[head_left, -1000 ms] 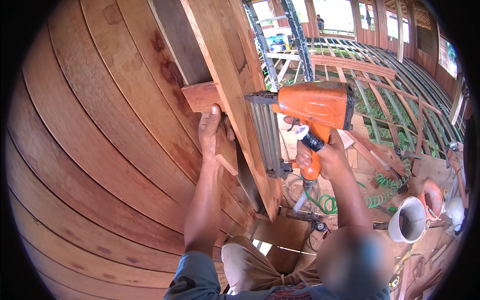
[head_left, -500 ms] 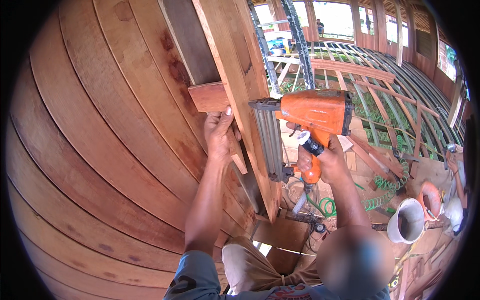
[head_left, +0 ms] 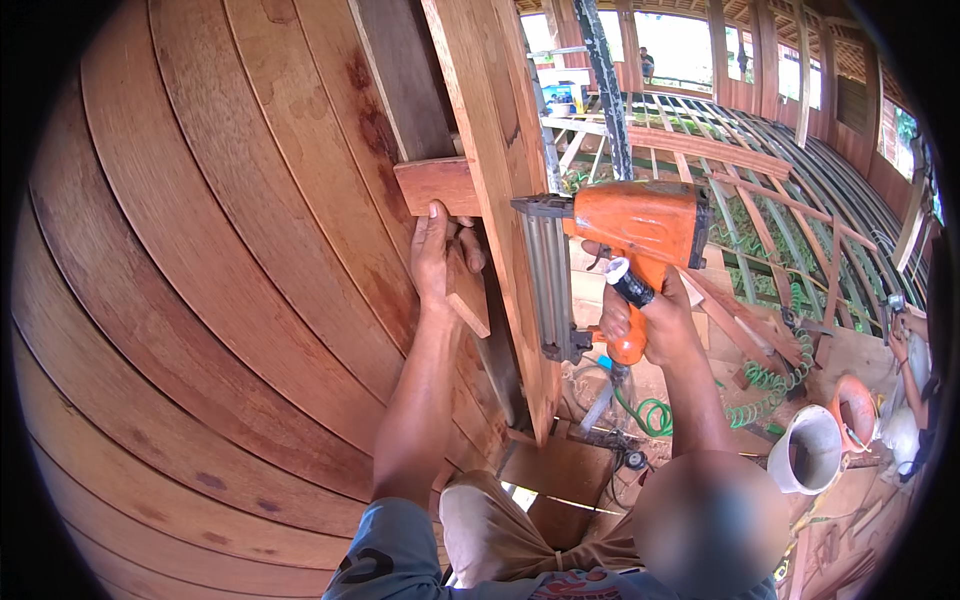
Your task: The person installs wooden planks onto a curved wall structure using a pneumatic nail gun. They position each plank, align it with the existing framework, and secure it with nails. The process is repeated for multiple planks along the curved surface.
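My right hand (head_left: 660,318) is wrapped round the handle of an orange nail gun (head_left: 640,222), its nose close to the face of an upright wooden board (head_left: 500,130). My left hand (head_left: 440,258) is closed on a short wood offcut (head_left: 468,295) that slants down from the fingers. Its fingertips reach the lower edge of a reddish wood block (head_left: 436,187), which sits crosswise between the plank wall (head_left: 250,200) and the upright board. Some of my left fingers are hidden behind the offcut.
A metal ladder (head_left: 607,90) stands beyond the board. Green coiled air hose (head_left: 775,385) lies at the right, near a white bucket (head_left: 806,450) and an orange container (head_left: 853,405). Open floor joists (head_left: 750,140) extend behind. Another person's arm (head_left: 908,365) shows at the far right.
The view has shifted slightly, so the wall and board appear farther right. My left hand has turned and its grip has changed, showing more of the offcut. The nail gun stays beside the board.
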A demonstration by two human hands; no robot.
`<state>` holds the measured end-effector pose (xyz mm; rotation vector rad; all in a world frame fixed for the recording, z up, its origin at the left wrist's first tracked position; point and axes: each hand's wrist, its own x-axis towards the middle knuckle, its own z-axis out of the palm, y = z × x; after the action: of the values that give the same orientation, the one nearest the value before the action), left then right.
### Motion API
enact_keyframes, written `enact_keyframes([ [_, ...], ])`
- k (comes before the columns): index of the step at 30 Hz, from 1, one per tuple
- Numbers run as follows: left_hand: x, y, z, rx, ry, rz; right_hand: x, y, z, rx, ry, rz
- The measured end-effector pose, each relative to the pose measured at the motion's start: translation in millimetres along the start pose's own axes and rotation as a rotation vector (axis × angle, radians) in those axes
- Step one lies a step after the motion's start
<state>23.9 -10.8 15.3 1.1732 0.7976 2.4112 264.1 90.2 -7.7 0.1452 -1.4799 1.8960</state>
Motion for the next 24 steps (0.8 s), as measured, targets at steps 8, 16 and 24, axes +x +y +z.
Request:
enact_keyframes([
  [8,1.7,-1.3,1.5,0.012,-0.016,0.001,6.7,-0.8,5.5,0.081,0.014,0.069],
  [16,3.3,-3.7,-2.7,0.025,-0.039,0.013,12.5,10.4,0.0,0.085,-0.037,0.046],
  [24,4.0,-4.7,-3.0,0.026,-0.013,0.005,13.7,10.2,-2.1,0.11,-0.064,0.043],
])
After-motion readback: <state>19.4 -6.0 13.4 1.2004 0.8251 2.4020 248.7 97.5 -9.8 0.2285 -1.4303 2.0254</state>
